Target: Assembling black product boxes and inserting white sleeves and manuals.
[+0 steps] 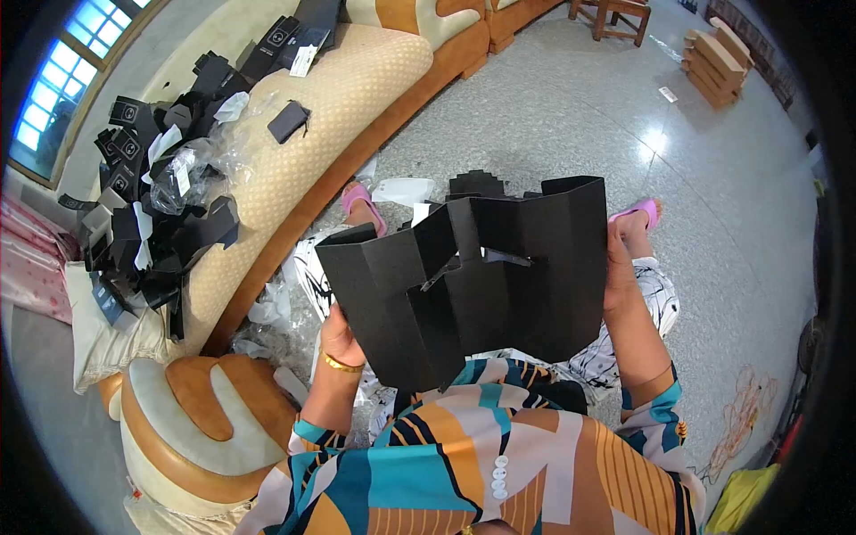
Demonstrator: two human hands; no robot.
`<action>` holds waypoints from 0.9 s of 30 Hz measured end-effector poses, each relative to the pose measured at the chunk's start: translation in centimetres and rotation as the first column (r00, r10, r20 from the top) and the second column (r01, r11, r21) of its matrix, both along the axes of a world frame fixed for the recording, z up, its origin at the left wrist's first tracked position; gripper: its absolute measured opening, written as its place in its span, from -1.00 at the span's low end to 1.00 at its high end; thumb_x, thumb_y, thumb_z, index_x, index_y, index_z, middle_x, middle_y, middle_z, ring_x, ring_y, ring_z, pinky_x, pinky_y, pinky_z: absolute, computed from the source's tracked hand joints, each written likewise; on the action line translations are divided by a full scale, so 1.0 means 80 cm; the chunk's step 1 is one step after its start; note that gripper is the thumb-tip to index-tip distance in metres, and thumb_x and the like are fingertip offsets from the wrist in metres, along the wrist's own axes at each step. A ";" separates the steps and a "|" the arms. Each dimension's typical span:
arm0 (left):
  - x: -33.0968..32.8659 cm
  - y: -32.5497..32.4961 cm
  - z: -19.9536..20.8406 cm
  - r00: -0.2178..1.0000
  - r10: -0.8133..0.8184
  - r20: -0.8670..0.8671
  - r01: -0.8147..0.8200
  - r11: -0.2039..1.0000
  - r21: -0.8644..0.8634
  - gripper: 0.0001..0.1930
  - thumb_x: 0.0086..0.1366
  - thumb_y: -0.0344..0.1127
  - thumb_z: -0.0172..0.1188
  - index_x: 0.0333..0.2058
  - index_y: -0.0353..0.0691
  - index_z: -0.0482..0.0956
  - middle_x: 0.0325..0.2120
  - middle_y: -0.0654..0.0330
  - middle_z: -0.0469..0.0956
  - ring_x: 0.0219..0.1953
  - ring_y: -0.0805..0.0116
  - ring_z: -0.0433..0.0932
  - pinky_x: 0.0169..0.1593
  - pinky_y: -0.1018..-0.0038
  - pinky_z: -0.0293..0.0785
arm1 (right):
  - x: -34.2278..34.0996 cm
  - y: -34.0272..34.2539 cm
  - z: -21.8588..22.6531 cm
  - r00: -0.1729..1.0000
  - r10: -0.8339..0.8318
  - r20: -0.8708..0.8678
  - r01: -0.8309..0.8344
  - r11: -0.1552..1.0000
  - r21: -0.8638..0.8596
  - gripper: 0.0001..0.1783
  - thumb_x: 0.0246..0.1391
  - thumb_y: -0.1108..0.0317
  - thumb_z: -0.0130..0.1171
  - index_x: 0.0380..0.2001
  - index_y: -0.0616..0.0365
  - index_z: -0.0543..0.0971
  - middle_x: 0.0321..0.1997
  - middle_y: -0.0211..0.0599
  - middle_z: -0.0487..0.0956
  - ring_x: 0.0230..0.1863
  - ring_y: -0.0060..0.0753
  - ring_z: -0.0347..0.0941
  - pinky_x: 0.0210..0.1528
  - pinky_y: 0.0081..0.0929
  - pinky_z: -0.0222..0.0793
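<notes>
Head camera view: a folded black card sheet (499, 299), creased into upright panels with a gap between some of them, is held near the centre, in front of the seated person's patterned shirt (392, 481). At the sheet's eight o'clock, the left hand (337, 339), with a gold bracelet (341, 364) at its wrist, grasps the lower left edge. At the sheet's three o'clock, the right hand (618, 272) grips the right edge; most of its fingers are hidden behind the card. Two feet in pink slippers (635, 212) show beyond the sheet, at its ten and two o'clock, on a speckled grey floor (526, 107). From nine to eleven o'clock in the view, a cream sofa (357, 80) carries a jumbled pile of black card pieces (147, 236) with crumpled clear plastic (183, 183) among them. Between ten and eleven, a small dark pouch (288, 122) lies apart on the seat. A wooden stool (606, 27) stands at one o'clock, stacked brown blocks (718, 67) at two. At four o'clock are a tangled orange cord (744, 406) and a yellow-green cloth (747, 499).
</notes>
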State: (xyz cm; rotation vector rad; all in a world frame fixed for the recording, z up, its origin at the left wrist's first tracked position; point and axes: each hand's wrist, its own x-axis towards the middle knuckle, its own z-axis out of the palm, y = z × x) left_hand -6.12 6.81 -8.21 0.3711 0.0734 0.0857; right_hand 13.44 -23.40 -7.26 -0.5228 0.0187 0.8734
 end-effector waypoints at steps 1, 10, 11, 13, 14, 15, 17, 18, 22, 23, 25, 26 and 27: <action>0.000 0.007 0.001 0.999 -0.019 0.050 0.014 0.996 0.089 -0.36 0.05 -0.20 0.20 0.06 -0.32 0.18 0.02 0.02 0.28 0.03 0.11 0.31 0.11 0.23 0.20 | 0.001 -0.004 0.000 0.996 0.027 0.083 -0.026 1.000 -0.013 -0.36 -0.17 0.01 0.21 -0.06 0.19 0.37 -0.08 -0.20 0.45 -0.05 -0.29 0.38 -0.08 -0.38 0.36; 0.014 0.020 0.080 0.989 0.146 0.000 -0.115 0.781 0.613 -0.62 -0.24 -0.39 0.36 -0.42 -0.19 0.35 -0.35 0.14 0.45 -0.26 0.30 0.46 -0.17 0.46 0.39 | -0.008 -0.024 0.055 0.899 0.049 0.435 -0.030 0.998 -0.050 -0.39 -0.32 0.19 0.36 -0.17 0.25 0.40 -0.24 -0.27 0.50 -0.24 -0.38 0.45 -0.18 -0.47 0.40; 0.017 0.017 0.096 0.979 0.206 -0.004 -0.143 0.691 0.708 -0.64 -0.20 -0.39 0.32 -0.57 -0.11 0.22 -0.48 0.24 0.41 -0.39 0.43 0.43 -0.30 0.55 0.38 | -0.004 -0.028 0.060 0.898 0.047 0.438 -0.027 0.998 -0.052 -0.39 -0.32 0.19 0.36 -0.17 0.25 0.40 -0.24 -0.27 0.50 -0.24 -0.38 0.45 -0.18 -0.47 0.40; 0.020 0.028 0.103 0.966 0.257 -0.025 -0.153 0.648 0.746 -0.68 -0.15 -0.43 0.28 -0.57 -0.11 0.22 -0.59 0.31 0.36 -0.53 0.53 0.37 -0.40 0.64 0.34 | 0.009 -0.034 0.066 0.891 0.070 0.449 0.091 0.941 -0.327 -0.64 -0.27 0.25 0.32 -0.40 0.19 0.46 -0.45 -0.38 0.49 -0.44 -0.53 0.39 -0.37 -0.58 0.35; 0.020 0.030 0.110 0.957 0.287 -0.052 -0.142 0.616 0.775 -0.68 -0.13 -0.45 0.26 -0.57 -0.10 0.21 -0.64 0.34 0.33 -0.58 0.57 0.34 -0.44 0.67 0.31 | 0.010 -0.035 0.067 0.889 0.071 0.452 0.091 0.941 -0.326 -0.64 -0.27 0.25 0.32 -0.40 0.19 0.46 -0.45 -0.38 0.49 -0.44 -0.53 0.39 -0.37 -0.58 0.35; 0.019 0.037 0.110 0.945 0.322 -0.062 -0.125 0.529 0.840 -0.71 -0.11 -0.48 0.25 -0.58 -0.12 0.23 -0.69 0.38 0.31 -0.61 0.62 0.31 -0.48 0.71 0.25 | 0.012 -0.034 0.067 0.833 0.099 0.545 0.216 0.848 -0.484 -0.72 -0.24 0.27 0.29 -0.49 0.16 0.44 -0.52 -0.43 0.45 -0.49 -0.58 0.33 -0.40 -0.61 0.28; 0.021 0.042 0.107 0.933 0.348 -0.085 -0.078 0.428 0.900 -0.72 -0.10 -0.48 0.26 -0.59 -0.13 0.25 -0.68 0.39 0.31 -0.61 0.64 0.29 -0.49 0.72 0.22 | 0.012 -0.038 0.066 0.772 0.148 0.619 0.351 0.712 -0.608 -0.78 -0.22 0.30 0.27 -0.58 0.13 0.43 -0.59 -0.47 0.41 -0.53 -0.62 0.27 -0.43 -0.65 0.21; 0.024 0.044 0.105 0.920 0.379 -0.103 -0.026 0.320 0.947 -0.73 -0.10 -0.48 0.26 -0.59 -0.14 0.26 -0.68 0.39 0.31 -0.61 0.65 0.27 -0.50 0.73 0.20 | 0.016 -0.038 0.059 0.673 0.242 0.699 0.456 0.608 -0.650 -0.80 -0.20 0.33 0.25 -0.60 0.13 0.43 -0.61 -0.49 0.40 -0.51 -0.62 0.26 -0.40 -0.63 0.20; 0.050 0.045 0.083 0.937 0.347 -0.030 -0.051 0.221 0.974 -0.75 -0.03 -0.47 0.23 -0.62 -0.15 0.28 -0.68 0.42 0.29 -0.60 0.67 0.25 -0.52 0.72 0.15 | 0.028 -0.039 0.039 0.620 0.314 0.719 0.569 0.451 -0.687 -0.83 -0.19 0.40 0.21 -0.61 0.16 0.41 -0.61 -0.46 0.41 -0.45 -0.55 0.28 -0.32 -0.53 0.17; 0.055 0.057 0.066 0.941 0.334 0.049 -0.080 0.078 0.994 -0.77 0.00 -0.44 0.23 -0.61 -0.18 0.29 -0.67 0.44 0.30 -0.57 0.68 0.26 -0.52 0.69 0.14 | 0.032 -0.040 0.037 0.614 0.314 0.724 0.573 0.454 -0.682 -0.83 -0.19 0.40 0.21 -0.61 0.16 0.41 -0.61 -0.46 0.41 -0.45 -0.55 0.28 -0.32 -0.53 0.17; 0.057 0.069 0.060 0.907 0.206 0.367 -0.213 -0.529 0.822 -0.83 -0.04 -0.49 0.19 -0.59 -0.27 0.33 -0.63 0.24 0.37 -0.56 0.39 0.34 -0.47 0.51 0.23 | 0.037 -0.043 0.035 0.263 0.412 0.873 0.764 0.464 -0.449 -0.85 -0.27 0.49 0.18 -0.60 0.18 0.40 -0.56 -0.36 0.44 -0.44 -0.40 0.31 -0.33 -0.48 0.18; 0.060 0.070 0.060 0.859 0.058 0.508 -0.299 -0.749 0.591 -0.85 -0.09 -0.52 0.17 -0.58 -0.30 0.34 -0.61 0.16 0.39 -0.53 0.25 0.36 -0.44 0.44 0.25 | 0.036 -0.042 0.042 0.261 0.413 0.873 0.767 0.460 -0.447 -0.85 -0.27 0.49 0.18 -0.60 0.18 0.40 -0.56 -0.36 0.44 -0.44 -0.40 0.31 -0.33 -0.48 0.18; 0.064 0.070 0.065 0.809 -0.056 0.585 -0.396 -0.788 0.472 -0.84 -0.23 -0.55 0.12 -0.59 -0.31 0.35 -0.54 0.08 0.39 -0.46 0.07 0.36 -0.39 0.34 0.28 | 0.032 -0.041 0.053 0.038 0.415 0.909 0.847 0.470 -0.250 -0.85 -0.32 0.52 0.15 -0.59 0.19 0.39 -0.54 -0.32 0.43 -0.44 -0.32 0.32 -0.33 -0.47 0.19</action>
